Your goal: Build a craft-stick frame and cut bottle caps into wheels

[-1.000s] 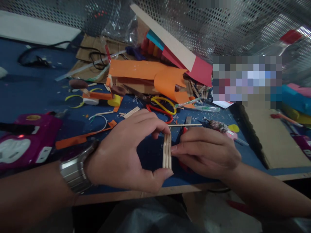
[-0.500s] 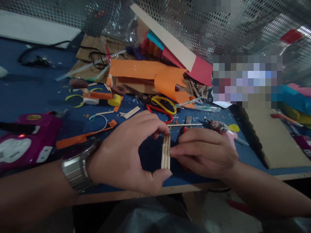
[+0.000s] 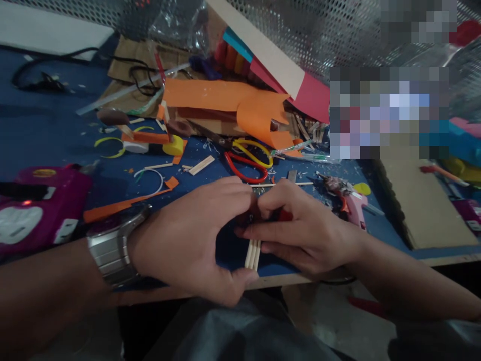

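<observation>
Between the thumb and fingers of my left hand (image 3: 199,235) is a small row of thin wooden sticks (image 3: 252,255), side by side, gripped at its two ends. My right hand (image 3: 304,228) reaches across the upper part of the row, with its fingertips pressed on the sticks and close to my left fingertips. Those fingers hide the top of the row. Just beyond the hands lie a single thin stick (image 3: 296,184) and scissors (image 3: 246,168) with red and yellow handles. A pink glue gun (image 3: 355,205) rests beyond my right hand.
On the left stands a purple device (image 3: 41,205) with a lit red lamp. Orange paper (image 3: 203,95), cut scraps and short sticks lie at the back. A cardboard sheet (image 3: 428,205) is at the right. The wooden table edge (image 3: 285,281) runs below my hands.
My right hand has moved left and up over the stick row, covering its upper part. My left hand keeps its grip on the ends. The view has shifted slightly.
</observation>
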Action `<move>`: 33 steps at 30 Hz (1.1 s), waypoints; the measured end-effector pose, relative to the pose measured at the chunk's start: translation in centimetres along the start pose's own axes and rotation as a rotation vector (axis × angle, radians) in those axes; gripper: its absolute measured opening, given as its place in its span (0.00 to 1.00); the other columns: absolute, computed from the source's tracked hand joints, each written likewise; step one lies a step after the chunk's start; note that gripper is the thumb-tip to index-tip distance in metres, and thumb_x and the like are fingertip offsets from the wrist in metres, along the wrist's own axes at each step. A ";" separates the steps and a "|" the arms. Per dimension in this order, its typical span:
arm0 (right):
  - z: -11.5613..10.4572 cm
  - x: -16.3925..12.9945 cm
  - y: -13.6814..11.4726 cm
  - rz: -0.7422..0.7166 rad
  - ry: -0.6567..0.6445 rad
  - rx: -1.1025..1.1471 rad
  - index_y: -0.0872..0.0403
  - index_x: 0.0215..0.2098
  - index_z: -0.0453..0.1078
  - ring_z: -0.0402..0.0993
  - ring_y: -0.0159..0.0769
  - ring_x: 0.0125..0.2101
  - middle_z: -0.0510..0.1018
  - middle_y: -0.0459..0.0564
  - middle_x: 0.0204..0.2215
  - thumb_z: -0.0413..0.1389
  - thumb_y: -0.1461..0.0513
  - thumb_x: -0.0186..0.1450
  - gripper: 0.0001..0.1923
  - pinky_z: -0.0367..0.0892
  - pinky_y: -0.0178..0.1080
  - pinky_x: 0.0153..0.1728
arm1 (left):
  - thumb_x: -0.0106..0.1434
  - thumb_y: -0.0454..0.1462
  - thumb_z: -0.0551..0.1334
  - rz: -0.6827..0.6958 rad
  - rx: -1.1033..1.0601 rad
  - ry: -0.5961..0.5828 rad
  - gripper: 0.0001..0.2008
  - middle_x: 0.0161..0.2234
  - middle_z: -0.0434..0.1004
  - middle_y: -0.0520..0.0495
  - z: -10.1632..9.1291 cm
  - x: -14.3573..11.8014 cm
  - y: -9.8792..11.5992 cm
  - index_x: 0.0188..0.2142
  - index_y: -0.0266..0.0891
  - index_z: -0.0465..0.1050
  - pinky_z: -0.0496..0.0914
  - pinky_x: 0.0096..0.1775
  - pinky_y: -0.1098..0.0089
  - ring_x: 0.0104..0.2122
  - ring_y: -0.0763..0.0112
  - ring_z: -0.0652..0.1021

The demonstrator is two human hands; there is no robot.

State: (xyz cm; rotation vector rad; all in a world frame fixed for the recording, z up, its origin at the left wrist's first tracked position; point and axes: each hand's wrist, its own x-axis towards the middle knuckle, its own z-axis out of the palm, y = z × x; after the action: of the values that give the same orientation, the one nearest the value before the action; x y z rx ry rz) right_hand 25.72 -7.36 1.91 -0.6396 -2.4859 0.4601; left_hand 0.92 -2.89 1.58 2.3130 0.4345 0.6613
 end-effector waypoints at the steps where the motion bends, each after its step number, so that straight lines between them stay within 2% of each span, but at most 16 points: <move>1: 0.0 0.0 -0.1 0.008 -0.010 -0.004 0.54 0.58 0.80 0.76 0.40 0.50 0.75 0.53 0.45 0.57 0.60 0.81 0.13 0.77 0.45 0.50 | 0.50 0.43 0.71 0.001 0.002 -0.003 0.17 0.32 0.72 0.50 0.0 0.0 0.0 0.34 0.47 0.65 0.71 0.33 0.56 0.32 0.59 0.74; 8: 0.2 0.0 -0.1 0.001 -0.024 0.001 0.53 0.53 0.80 0.73 0.38 0.46 0.74 0.51 0.43 0.57 0.63 0.80 0.09 0.75 0.42 0.48 | 0.52 0.44 0.71 -0.017 -0.006 -0.041 0.16 0.33 0.74 0.49 -0.2 0.1 0.1 0.35 0.46 0.67 0.73 0.34 0.56 0.34 0.58 0.75; 13: 0.5 -0.3 0.0 0.047 -0.055 0.019 0.49 0.51 0.81 0.74 0.38 0.46 0.77 0.49 0.44 0.60 0.65 0.78 0.09 0.74 0.43 0.50 | 0.50 0.43 0.72 -0.008 -0.007 -0.035 0.17 0.33 0.74 0.50 -0.1 0.2 0.0 0.35 0.47 0.66 0.72 0.34 0.57 0.33 0.59 0.75; 19: 0.8 -0.3 -0.5 0.132 0.005 0.062 0.47 0.48 0.80 0.74 0.36 0.44 0.77 0.46 0.43 0.62 0.63 0.78 0.05 0.74 0.41 0.47 | 0.50 0.43 0.74 0.004 -0.011 -0.034 0.18 0.33 0.74 0.50 -0.1 0.1 -0.1 0.35 0.47 0.68 0.72 0.35 0.58 0.35 0.59 0.76; 33: 0.5 0.0 -0.2 0.023 -0.008 0.034 0.51 0.50 0.80 0.73 0.37 0.45 0.74 0.50 0.42 0.57 0.64 0.80 0.08 0.74 0.42 0.48 | 0.49 0.43 0.74 -0.027 -0.041 -0.052 0.18 0.33 0.73 0.50 -0.1 0.1 -0.2 0.35 0.47 0.68 0.70 0.34 0.58 0.34 0.59 0.74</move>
State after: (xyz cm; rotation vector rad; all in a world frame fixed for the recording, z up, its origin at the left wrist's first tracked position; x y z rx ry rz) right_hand 25.36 -7.57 1.57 -0.6550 -2.4747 0.5132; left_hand 0.93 -2.69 1.54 2.2766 0.4234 0.5899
